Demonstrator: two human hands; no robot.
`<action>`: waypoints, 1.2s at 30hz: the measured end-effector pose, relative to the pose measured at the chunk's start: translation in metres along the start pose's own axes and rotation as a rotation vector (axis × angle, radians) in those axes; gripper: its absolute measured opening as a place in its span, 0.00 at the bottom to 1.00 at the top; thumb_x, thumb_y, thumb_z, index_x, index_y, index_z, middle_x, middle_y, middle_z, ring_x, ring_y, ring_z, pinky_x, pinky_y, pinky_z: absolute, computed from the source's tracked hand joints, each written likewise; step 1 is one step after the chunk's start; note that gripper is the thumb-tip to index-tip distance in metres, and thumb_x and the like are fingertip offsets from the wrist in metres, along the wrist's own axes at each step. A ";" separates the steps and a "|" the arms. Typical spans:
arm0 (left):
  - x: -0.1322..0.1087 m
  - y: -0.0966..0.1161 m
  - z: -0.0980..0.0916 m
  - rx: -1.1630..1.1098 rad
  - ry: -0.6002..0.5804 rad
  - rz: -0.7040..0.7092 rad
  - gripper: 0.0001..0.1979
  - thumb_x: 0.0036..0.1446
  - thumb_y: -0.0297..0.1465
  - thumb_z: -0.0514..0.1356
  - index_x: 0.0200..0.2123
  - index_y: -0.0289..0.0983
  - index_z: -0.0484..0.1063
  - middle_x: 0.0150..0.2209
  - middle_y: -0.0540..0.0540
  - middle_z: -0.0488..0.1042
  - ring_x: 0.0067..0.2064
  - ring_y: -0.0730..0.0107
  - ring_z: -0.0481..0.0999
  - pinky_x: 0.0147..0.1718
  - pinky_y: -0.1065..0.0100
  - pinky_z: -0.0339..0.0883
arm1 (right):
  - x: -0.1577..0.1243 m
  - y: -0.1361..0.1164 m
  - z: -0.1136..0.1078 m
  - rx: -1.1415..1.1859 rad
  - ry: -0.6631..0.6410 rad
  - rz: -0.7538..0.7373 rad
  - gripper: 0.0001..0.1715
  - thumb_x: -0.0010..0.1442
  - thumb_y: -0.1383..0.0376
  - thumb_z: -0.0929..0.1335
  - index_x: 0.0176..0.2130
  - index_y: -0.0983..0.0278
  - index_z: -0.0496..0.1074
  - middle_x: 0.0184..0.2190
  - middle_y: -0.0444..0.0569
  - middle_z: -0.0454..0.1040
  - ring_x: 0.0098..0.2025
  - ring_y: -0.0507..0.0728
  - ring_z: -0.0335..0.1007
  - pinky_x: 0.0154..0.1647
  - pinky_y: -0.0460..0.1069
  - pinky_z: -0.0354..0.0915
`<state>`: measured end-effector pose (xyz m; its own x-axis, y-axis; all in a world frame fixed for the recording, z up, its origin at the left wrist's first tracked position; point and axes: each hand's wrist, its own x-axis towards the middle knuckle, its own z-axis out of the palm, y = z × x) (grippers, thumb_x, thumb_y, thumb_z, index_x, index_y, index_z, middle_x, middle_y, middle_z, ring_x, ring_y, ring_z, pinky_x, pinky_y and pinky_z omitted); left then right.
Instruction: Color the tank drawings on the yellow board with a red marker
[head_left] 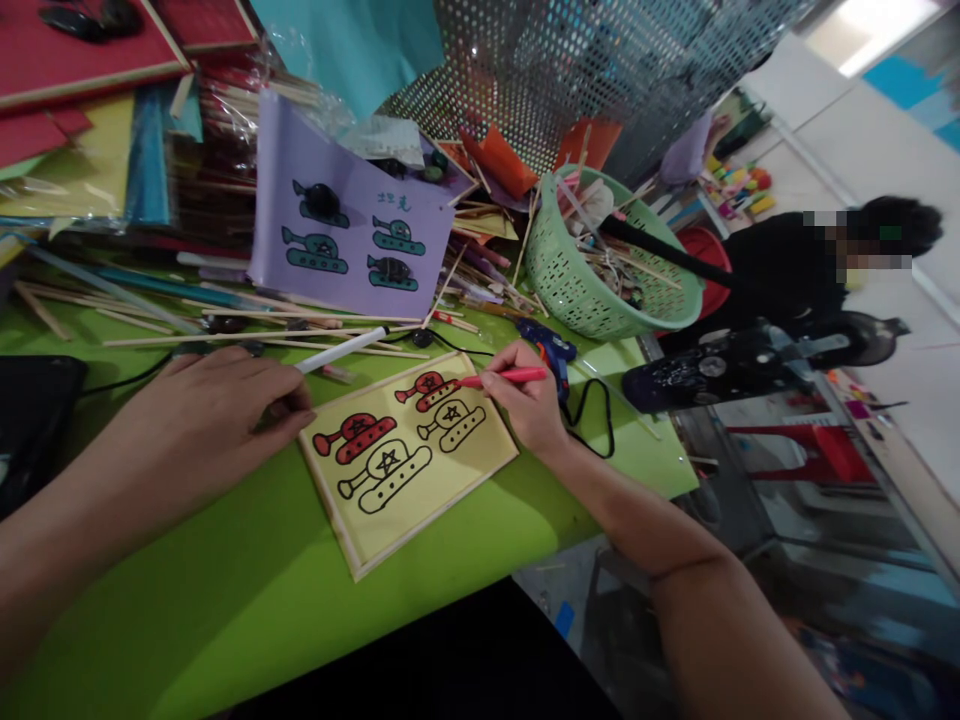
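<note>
In my right hand [525,395] is a red marker [517,376], its tip on the upper tank drawing of a yellow picture board [450,475] with pale wooden edging. Two tanks on it are coloured red; two show only black outlines. At the board's left edge, my left hand [232,405] has its thumb and index finger curled together; what they hold, if anything, is hidden. A white marker with a black cap [341,350] extends from behind that hand, and whether the fingers grip it is unclear. Behind the board leans a purple sheet [345,275] with teal tanks and dark stones.
Thin wooden sticks [247,312] and pens crowd the green table [225,600]. A green basket [570,290] of supplies stands right of the purple sheet. Near my right hand lie a blue glue gun [551,345] and black cord [600,420]. A person [780,270] in black is at right.
</note>
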<state>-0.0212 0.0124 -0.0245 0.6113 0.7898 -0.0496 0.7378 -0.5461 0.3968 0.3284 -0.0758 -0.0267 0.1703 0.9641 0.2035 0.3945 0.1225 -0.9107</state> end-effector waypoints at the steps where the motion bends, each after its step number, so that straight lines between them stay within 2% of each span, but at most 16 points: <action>1: 0.000 0.000 0.000 -0.003 0.007 0.002 0.19 0.65 0.49 0.52 0.32 0.48 0.76 0.33 0.44 0.83 0.42 0.45 0.80 0.44 0.50 0.64 | 0.000 0.000 0.000 0.002 -0.001 -0.001 0.08 0.63 0.61 0.76 0.34 0.56 0.74 0.29 0.41 0.74 0.33 0.57 0.69 0.38 0.55 0.68; 7: 0.001 0.000 0.002 -0.008 0.010 0.012 0.20 0.66 0.50 0.52 0.31 0.48 0.76 0.32 0.44 0.83 0.42 0.46 0.80 0.44 0.51 0.63 | 0.000 0.002 0.000 0.017 0.007 -0.027 0.08 0.63 0.63 0.75 0.33 0.57 0.74 0.28 0.40 0.73 0.31 0.56 0.68 0.36 0.54 0.66; 12: 0.001 -0.001 0.002 -0.029 0.014 0.000 0.20 0.64 0.50 0.52 0.31 0.48 0.77 0.32 0.45 0.83 0.42 0.47 0.80 0.44 0.51 0.64 | 0.000 0.004 -0.001 0.013 0.002 -0.031 0.08 0.64 0.62 0.75 0.34 0.57 0.74 0.29 0.40 0.73 0.32 0.56 0.68 0.37 0.54 0.66; 36: -0.001 0.000 0.003 -0.022 0.041 0.003 0.20 0.64 0.50 0.51 0.31 0.49 0.78 0.32 0.45 0.83 0.41 0.47 0.80 0.43 0.50 0.63 | -0.001 0.004 0.000 0.015 -0.024 -0.024 0.08 0.64 0.62 0.75 0.34 0.57 0.74 0.29 0.41 0.74 0.32 0.56 0.68 0.37 0.54 0.65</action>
<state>-0.0205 0.0109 -0.0274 0.6012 0.7991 -0.0112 0.7290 -0.5426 0.4174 0.3294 -0.0759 -0.0303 0.1390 0.9663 0.2168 0.3844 0.1491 -0.9111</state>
